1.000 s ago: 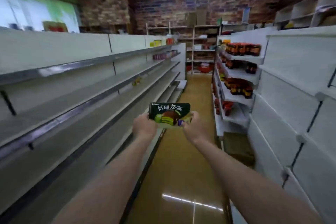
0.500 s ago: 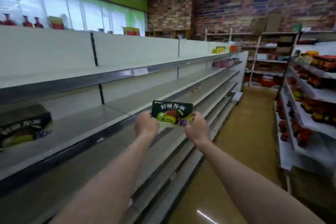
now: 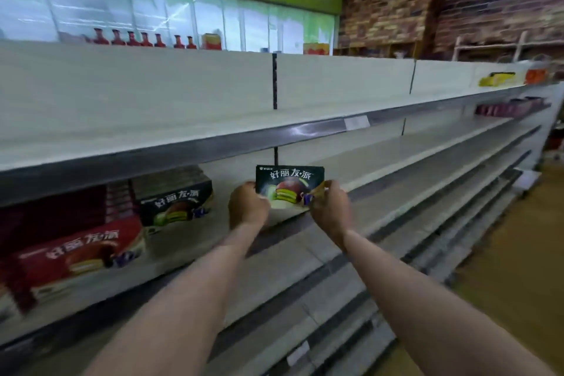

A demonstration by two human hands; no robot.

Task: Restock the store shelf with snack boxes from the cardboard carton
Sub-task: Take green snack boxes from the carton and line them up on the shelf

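I hold a dark green snack box (image 3: 290, 186) upright in front of me, over the second shelf (image 3: 381, 174) from the top. My left hand (image 3: 247, 206) grips its left end and my right hand (image 3: 329, 207) grips its right end. To the left on that same shelf stands a matching green snack box (image 3: 175, 197), with red snack boxes (image 3: 76, 250) further left. The cardboard carton is out of view.
The long white shelving unit runs from left to far right, with its top shelf (image 3: 183, 131) bare and lower shelves (image 3: 396, 253) stepping out toward me. Red bottles (image 3: 143, 40) stand behind the unit. Purple packs (image 3: 512, 107) sit far right. Brown floor (image 3: 518, 268) lies at right.
My view has swung left from the aisle to face the shelving. The box in both hands now sits close to the second shelf, beside the stocked boxes.
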